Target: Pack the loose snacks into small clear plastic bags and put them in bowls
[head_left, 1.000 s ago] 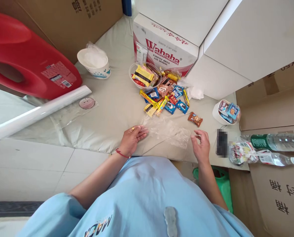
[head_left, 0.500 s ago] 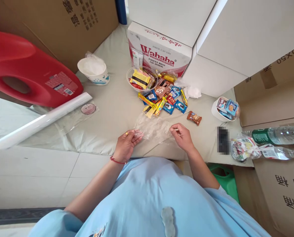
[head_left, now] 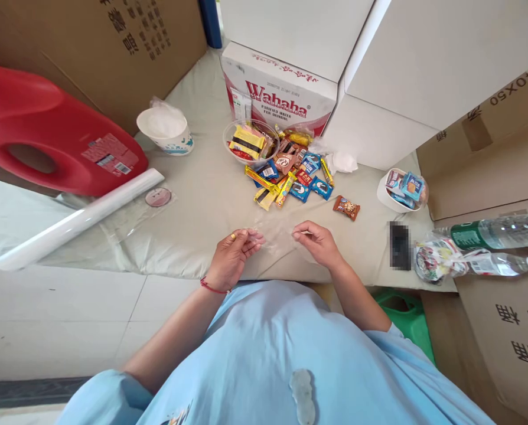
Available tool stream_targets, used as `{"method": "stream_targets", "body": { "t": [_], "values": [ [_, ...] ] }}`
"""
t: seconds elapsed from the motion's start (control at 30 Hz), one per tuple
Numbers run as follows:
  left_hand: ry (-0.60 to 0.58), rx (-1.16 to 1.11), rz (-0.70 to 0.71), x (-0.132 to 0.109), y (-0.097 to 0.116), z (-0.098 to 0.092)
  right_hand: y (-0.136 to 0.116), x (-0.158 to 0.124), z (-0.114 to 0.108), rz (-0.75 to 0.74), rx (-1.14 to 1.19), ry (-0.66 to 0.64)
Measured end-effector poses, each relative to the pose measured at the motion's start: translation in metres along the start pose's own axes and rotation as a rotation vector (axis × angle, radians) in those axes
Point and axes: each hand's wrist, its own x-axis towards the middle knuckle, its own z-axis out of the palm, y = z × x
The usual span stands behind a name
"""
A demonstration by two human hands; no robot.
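Observation:
My left hand (head_left: 232,254) and my right hand (head_left: 316,241) each pinch an edge of a thin clear plastic bag (head_left: 276,242), held bunched between them just above the grey-green cloth (head_left: 193,206). Beyond the bag lies a pile of wrapped snacks (head_left: 293,177), with one brown cookie packet (head_left: 346,207) apart to the right. A clear bowl of snacks (head_left: 248,140) stands behind the pile.
A red jug (head_left: 46,141), a white roll (head_left: 78,218) and a paper cup (head_left: 164,128) are at the left. A Wahaha box (head_left: 277,97) stands behind. A white cup of snacks (head_left: 401,190), a dark phone (head_left: 399,245) and water bottles (head_left: 494,233) lie right.
My right hand has moved left toward my left hand, gathering the clear bag, which lay spread flat on the cloth, into a narrower bunch between both hands.

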Motion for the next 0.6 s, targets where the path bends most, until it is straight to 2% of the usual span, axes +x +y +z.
{"method": "stream_targets", "body": {
  "t": [0.13,0.2,0.27,0.33,0.4,0.43,0.47,0.5,0.57,0.6],
  "values": [
    [0.032,0.068,0.024,0.017,0.017,-0.015,-0.011,-0.004,-0.019,0.24,0.337,0.169],
    [0.078,0.138,0.046,0.032,0.029,-0.02,-0.011,-0.003,-0.022,0.303,0.4,0.246],
    [0.176,0.235,0.1,0.044,0.041,-0.02,-0.007,-0.002,-0.021,0.34,0.422,0.312],
    [0.321,0.328,0.23,0.047,0.052,-0.012,-0.001,0.0,-0.017,0.359,0.427,0.351],
    [0.465,0.431,0.452,0.036,0.057,0.001,0.004,0.0,-0.011,0.36,0.433,0.374],
    [0.491,0.483,0.574,0.027,0.057,0.01,0.006,0.0,-0.009,0.358,0.439,0.386],
    [0.494,0.565,0.716,0.015,0.053,0.02,0.008,0.0,-0.007,0.357,0.444,0.401],
    [0.442,0.65,0.836,0.003,0.047,0.029,0.01,0.0,-0.006,0.358,0.449,0.421],
    [0.228,0.808,0.918,-0.018,0.027,0.046,0.014,0.001,-0.005,0.366,0.457,0.464],
    [0.114,0.884,0.905,-0.025,0.015,0.053,0.015,0.001,-0.005,0.369,0.461,0.487]
  ]
}}
